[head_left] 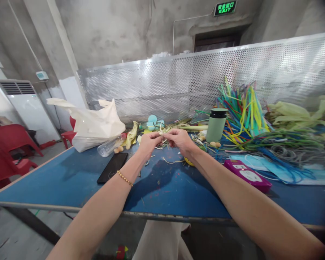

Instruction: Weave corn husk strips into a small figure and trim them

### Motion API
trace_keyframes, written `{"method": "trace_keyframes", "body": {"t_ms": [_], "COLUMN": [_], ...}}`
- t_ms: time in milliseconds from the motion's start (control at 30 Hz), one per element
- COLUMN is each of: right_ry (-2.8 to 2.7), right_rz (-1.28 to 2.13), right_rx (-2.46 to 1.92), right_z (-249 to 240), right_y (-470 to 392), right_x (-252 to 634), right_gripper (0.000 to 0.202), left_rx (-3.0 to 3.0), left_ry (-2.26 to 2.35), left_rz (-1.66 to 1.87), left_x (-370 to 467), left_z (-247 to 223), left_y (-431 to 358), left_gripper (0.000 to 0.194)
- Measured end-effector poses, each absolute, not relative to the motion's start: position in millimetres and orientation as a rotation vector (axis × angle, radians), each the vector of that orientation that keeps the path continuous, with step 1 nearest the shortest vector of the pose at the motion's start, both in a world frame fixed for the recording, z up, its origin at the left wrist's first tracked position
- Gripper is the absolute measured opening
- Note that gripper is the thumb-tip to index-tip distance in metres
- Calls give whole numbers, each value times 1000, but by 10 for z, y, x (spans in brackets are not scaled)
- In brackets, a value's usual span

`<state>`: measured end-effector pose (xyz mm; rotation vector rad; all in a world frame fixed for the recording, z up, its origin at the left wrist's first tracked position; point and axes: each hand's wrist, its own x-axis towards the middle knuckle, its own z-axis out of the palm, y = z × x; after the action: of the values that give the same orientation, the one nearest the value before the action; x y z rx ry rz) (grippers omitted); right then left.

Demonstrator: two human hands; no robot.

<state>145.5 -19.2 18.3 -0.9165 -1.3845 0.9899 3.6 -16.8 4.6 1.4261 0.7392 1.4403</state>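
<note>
Over the far half of the blue table, my two hands meet fingertip to fingertip. My left hand, below a gold beaded bracelet, is closed in a pinch. My right hand pinches from the other side. Between the fingertips shows a small pale strip, plant-like in colour; its exact kind is too small to make out. Behind the hands lie loose dry leaves and stalks. A thin pale strand rests on the table below the hands, and something yellow is partly hidden by my right wrist.
Left: a black phone, a clear plastic bottle and a white bag. Right: a green bottle, colourful strips, a purple box, blue masks and coiled cords. A perforated metal screen stands behind.
</note>
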Motion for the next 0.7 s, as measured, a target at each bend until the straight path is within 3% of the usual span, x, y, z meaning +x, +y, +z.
{"method": "trace_keyframes", "body": {"t_ms": [433, 700], "right_ry": [-1232, -1247], "right_rz": [1165, 1213], "right_rx": [-860, -847], "right_z": [158, 177], "right_y": [-211, -255], "right_x": [1403, 1378], "right_gripper": [39, 33], "left_rx": [1348, 1292], "left_ry": [603, 530], "left_rz": [1459, 1432], "left_x": [39, -4], "left_z": [10, 37], "left_y": [-117, -105], "left_gripper": [33, 27]}}
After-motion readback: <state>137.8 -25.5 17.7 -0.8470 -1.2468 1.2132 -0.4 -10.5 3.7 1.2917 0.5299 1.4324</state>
